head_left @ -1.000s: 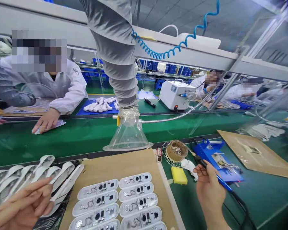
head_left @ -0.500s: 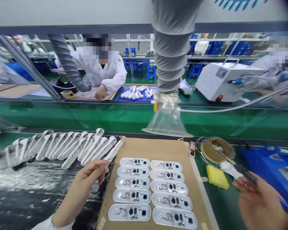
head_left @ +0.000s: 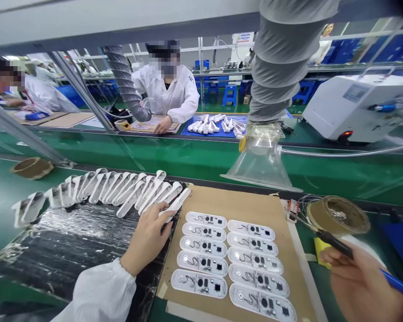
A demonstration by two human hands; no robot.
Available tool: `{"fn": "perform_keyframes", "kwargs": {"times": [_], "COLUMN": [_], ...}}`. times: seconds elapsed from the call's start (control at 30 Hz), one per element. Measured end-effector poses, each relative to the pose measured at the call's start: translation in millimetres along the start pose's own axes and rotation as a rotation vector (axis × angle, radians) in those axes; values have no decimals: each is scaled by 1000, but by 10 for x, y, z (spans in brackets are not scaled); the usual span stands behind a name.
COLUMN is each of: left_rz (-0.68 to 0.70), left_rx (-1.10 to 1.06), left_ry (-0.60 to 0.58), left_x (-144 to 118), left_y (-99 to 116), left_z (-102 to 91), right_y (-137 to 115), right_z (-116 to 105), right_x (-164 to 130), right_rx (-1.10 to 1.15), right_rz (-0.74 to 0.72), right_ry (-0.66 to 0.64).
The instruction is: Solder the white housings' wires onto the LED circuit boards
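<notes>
My left hand (head_left: 151,239) reaches to the right end of a row of white plastic handles (head_left: 130,188). Its fingers close on the near end of the rightmost white plastic handle (head_left: 179,201), which lies slanted; the fingertips are partly hidden. In my right hand (head_left: 359,277) is a soldering iron (head_left: 336,243) with a black grip, its tip pointing up and left beside a small red-and-white object (head_left: 292,209). Between my hands, two columns of white oval shells (head_left: 199,282) with wires and black components lie on a cardboard sheet (head_left: 208,197).
A clear extraction hood (head_left: 262,165) hangs over the cardboard's far edge. A round brown tin (head_left: 339,214) and a yellow sponge (head_left: 322,252) sit at right. Black wrapped board (head_left: 87,241) lies left. Across the green divider, a co-worker (head_left: 169,91) sits near a white machine (head_left: 352,107).
My view has turned left. My left hand has moved from beside the row onto the rightmost handle. The soldering iron's tip has shifted from over the tin to its left.
</notes>
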State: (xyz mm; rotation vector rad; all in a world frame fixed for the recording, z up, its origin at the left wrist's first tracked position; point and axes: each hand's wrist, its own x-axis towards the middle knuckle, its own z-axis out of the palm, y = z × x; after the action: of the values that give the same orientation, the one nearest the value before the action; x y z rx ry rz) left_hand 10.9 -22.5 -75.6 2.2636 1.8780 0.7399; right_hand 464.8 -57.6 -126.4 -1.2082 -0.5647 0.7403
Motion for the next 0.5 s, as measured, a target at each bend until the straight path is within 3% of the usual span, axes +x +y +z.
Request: {"fn": "perform_keyframes", "kwargs": {"times": [0.33,0.5], "left_rz": [248,248], "left_rx": [330,337], "left_ry": [33,71], "left_x": [235,240], "left_y": [-289,-339], "left_z": [232,283], "right_y": [50,50], "right_z": [117,141], "right_x": [-66,-209], "right_rx": [30,-92], "right_rz": [-1,-12], "right_ry": [-111,-154]}}
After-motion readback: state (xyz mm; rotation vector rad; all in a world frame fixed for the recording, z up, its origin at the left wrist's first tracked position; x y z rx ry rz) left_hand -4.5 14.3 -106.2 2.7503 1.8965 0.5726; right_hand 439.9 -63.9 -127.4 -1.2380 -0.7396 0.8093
